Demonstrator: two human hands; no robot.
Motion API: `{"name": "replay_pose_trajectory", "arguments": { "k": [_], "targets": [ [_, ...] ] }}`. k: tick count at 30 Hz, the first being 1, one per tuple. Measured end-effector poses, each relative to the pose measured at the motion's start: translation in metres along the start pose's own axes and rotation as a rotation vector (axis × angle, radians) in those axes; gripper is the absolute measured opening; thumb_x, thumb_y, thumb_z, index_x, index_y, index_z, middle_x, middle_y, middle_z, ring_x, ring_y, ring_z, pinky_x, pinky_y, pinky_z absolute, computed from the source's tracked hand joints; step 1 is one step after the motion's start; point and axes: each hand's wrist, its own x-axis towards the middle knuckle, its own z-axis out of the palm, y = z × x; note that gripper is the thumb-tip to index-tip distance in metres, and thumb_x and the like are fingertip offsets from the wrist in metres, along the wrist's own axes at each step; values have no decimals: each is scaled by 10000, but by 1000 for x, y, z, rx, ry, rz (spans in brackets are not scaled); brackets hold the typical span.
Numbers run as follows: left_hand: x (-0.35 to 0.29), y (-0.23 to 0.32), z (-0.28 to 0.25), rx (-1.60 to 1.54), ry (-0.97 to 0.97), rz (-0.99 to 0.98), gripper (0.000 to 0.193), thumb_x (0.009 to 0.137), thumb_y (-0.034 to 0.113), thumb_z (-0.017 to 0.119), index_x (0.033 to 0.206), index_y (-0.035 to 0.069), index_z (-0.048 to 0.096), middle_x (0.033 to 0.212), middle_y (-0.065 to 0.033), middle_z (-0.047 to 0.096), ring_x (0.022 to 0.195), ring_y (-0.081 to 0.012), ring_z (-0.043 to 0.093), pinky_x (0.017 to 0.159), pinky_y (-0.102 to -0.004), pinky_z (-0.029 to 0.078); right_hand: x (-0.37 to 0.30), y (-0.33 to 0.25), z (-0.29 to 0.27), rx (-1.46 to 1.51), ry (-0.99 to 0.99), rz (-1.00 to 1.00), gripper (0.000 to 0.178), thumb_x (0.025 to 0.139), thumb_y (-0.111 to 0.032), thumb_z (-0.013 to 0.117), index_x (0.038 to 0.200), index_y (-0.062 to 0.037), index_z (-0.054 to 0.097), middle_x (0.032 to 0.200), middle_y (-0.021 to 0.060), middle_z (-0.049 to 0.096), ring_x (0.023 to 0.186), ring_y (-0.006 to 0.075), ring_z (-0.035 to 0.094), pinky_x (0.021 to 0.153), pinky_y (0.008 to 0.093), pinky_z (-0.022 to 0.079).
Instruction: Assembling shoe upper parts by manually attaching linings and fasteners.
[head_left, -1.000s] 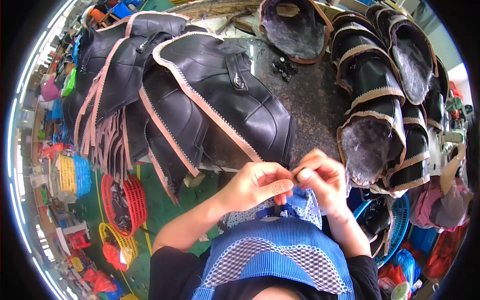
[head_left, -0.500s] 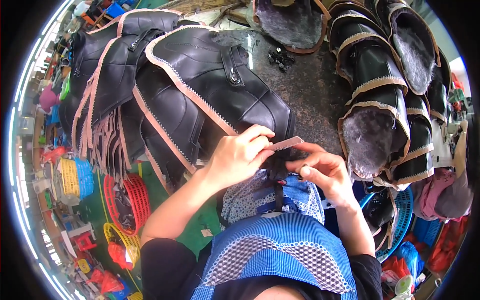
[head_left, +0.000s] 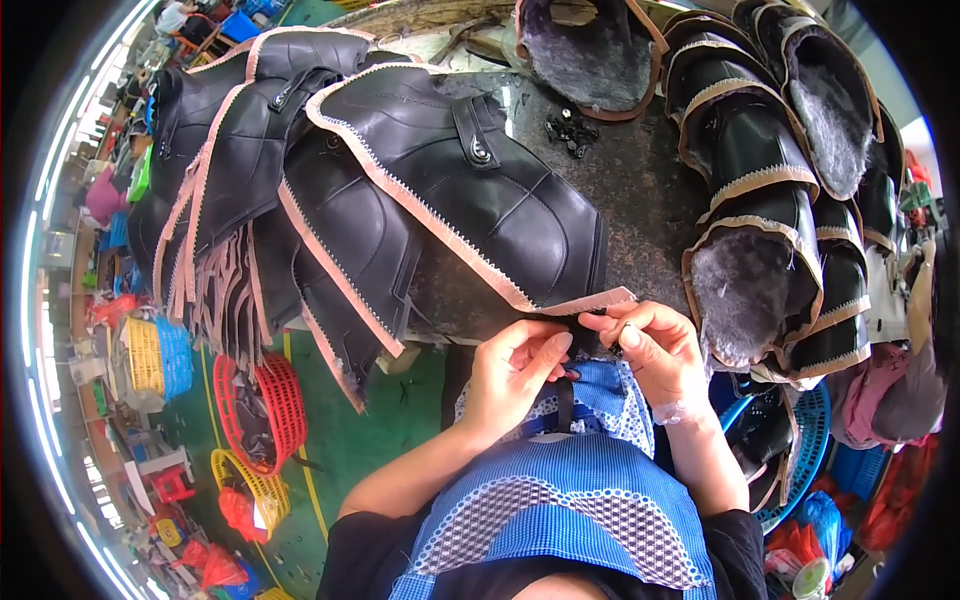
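A flat black leather boot upper lies in front of me, with a buckled strap and a tan zigzag-cut edging. The loose end of that edging runs toward my hands at the bench's near edge. My left hand is just below the upper, thumb and fingers drawn together; what they hold, if anything, is hidden. My right hand is beside the edging's end, with a tiny dark piece pinched at the thumb. It is too small to name.
More flat boot uppers overlap on the left. Sewn, fur-lined boot pieces are stacked at the right, another at the back. Small black parts sit on the dark bench. Baskets, red and blue, stand below.
My left hand has let go of the edging's end and dropped lower, its fingers curling. The edging now lies along the upper's near edge. My right hand stays close by.
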Motion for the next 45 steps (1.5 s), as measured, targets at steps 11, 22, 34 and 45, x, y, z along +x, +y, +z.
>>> {"name": "replay_pose_trajectory", "arguments": {
  "k": [11, 22, 34, 45],
  "targets": [
    [6, 10, 13, -236, -211, -109, 223, 973, 158, 629, 1020, -59, 648, 850, -108, 710, 749, -142, 693, 700, -261, 571, -9, -14, 8, -68, -70, -120, 126, 907, -99, 697, 955, 15, 672, 1084, 128, 641, 1123, 264, 642, 993, 377, 481],
    [35, 63, 22, -316, -287, -117, 181, 904, 64, 693, 1078, 14, 710, 923, -48, 713, 778, -100, 657, 719, -233, 552, -23, -42, -4, -437, 194, -443, 87, 896, 12, 661, 972, 49, 684, 962, 125, 657, 815, 152, 662, 719, 239, 538],
    [44, 67, 28, -294, -347, -102, 236, 879, 10, 700, 1115, 9, 697, 966, -65, 717, 801, -101, 658, 750, -221, 549, -19, -43, 10, -1102, 170, -750, 216, 725, 32, 785, 924, -7, 712, 891, 114, 647, 812, 214, 655, 711, 288, 526],
    [46, 57, 22, -195, -405, -116, 224, 870, 16, 720, 1078, -56, 679, 948, -92, 712, 815, -131, 683, 741, -254, 575, 3, -51, 6, -1309, 157, -874, 210, 712, 46, 751, 907, -3, 689, 1000, 148, 672, 863, 273, 664, 740, 335, 530]
  ]
}}
